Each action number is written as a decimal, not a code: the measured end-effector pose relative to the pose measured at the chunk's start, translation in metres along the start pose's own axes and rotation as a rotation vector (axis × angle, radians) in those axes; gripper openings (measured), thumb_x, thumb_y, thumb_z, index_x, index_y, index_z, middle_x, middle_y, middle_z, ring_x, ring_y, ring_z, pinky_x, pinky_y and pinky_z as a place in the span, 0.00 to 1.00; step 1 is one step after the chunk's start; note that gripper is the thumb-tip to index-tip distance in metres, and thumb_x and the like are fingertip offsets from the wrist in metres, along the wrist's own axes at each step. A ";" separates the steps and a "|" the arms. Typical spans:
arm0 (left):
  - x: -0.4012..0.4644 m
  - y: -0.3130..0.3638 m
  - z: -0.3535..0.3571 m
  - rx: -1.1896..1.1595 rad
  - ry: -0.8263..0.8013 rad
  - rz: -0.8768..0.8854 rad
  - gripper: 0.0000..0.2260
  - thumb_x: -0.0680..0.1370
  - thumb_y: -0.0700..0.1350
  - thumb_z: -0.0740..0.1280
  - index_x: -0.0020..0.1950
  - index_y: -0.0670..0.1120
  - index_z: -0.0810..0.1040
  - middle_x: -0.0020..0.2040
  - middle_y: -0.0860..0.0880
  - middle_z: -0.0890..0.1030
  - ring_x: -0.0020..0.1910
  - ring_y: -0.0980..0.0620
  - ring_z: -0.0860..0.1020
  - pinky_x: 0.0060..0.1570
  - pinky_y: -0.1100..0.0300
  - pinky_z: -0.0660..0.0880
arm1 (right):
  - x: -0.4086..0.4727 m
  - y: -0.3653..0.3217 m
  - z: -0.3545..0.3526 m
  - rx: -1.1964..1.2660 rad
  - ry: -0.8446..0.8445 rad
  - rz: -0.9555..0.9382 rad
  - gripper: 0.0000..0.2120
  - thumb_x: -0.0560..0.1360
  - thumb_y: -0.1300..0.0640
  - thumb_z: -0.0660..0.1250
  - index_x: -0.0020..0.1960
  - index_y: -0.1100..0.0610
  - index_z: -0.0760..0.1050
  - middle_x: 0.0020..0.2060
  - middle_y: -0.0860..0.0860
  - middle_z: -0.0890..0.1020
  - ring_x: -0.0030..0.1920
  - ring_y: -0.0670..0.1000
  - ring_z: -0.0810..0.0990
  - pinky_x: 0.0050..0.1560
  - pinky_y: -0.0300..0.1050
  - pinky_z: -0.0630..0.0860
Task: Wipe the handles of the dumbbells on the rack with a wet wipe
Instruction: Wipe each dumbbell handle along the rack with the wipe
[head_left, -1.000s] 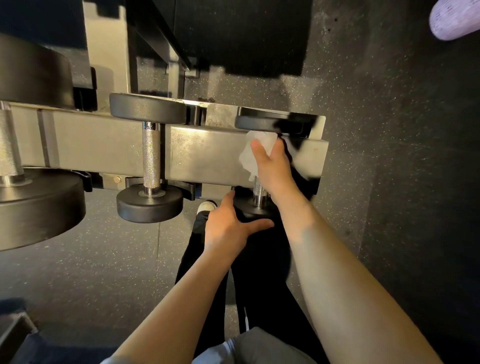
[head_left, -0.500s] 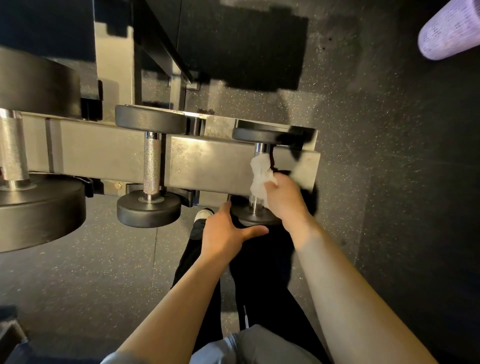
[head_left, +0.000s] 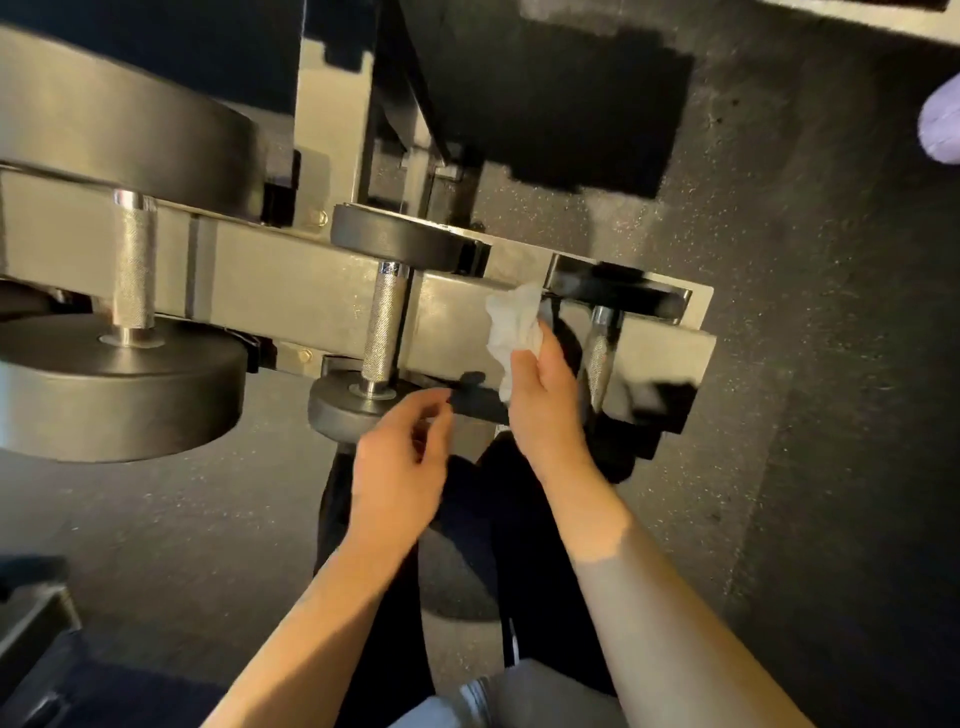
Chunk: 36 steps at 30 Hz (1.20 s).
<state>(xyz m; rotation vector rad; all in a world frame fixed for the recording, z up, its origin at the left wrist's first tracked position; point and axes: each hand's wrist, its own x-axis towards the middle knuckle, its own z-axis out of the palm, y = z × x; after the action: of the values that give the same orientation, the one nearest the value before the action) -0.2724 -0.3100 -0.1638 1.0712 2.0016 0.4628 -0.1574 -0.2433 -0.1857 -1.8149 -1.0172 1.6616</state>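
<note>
My left hand (head_left: 400, 462) hangs nearest, fingers loosely curled, holding nothing, just in front of the near weight of the middle dumbbell (head_left: 382, 325). My right hand (head_left: 543, 395) is raised beside it, thumb and fingers pinching a crumpled white wet wipe (head_left: 511, 327). The wipe sits against the grey rack (head_left: 291, 291) rail, between the middle dumbbell's knurled handle and that of the small dumbbell (head_left: 600, 358) to the right, touching neither handle. Left of these, a large dumbbell (head_left: 132, 270) rests across the same rail. Beyond the rack lies dark speckled floor (head_left: 805, 260); a pale purple object (head_left: 943, 124) shows at the far right edge.
</note>
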 end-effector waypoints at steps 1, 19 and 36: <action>0.002 -0.011 -0.015 0.001 0.114 0.001 0.11 0.79 0.40 0.65 0.62 0.47 0.78 0.49 0.55 0.80 0.43 0.63 0.78 0.46 0.77 0.70 | 0.009 -0.004 0.012 0.010 -0.056 0.029 0.21 0.82 0.60 0.53 0.73 0.50 0.63 0.64 0.49 0.72 0.60 0.45 0.70 0.56 0.31 0.66; 0.087 -0.085 -0.063 -0.698 -0.507 -0.815 0.33 0.79 0.42 0.66 0.79 0.49 0.50 0.65 0.44 0.76 0.60 0.46 0.77 0.55 0.48 0.76 | 0.061 -0.027 0.143 -0.157 0.096 0.242 0.14 0.81 0.51 0.57 0.62 0.57 0.64 0.48 0.52 0.71 0.47 0.50 0.71 0.40 0.37 0.69; 0.090 -0.080 -0.061 -0.787 -0.382 -0.896 0.31 0.79 0.35 0.64 0.77 0.44 0.52 0.65 0.34 0.74 0.48 0.41 0.79 0.41 0.47 0.79 | 0.031 -0.013 0.116 -0.089 0.156 0.290 0.13 0.82 0.51 0.55 0.48 0.55 0.75 0.46 0.57 0.78 0.47 0.56 0.77 0.48 0.46 0.71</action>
<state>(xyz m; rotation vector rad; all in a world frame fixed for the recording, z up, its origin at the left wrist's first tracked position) -0.3914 -0.2795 -0.2203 -0.2307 1.5146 0.4371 -0.2745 -0.2268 -0.2127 -2.1985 -0.8028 1.6241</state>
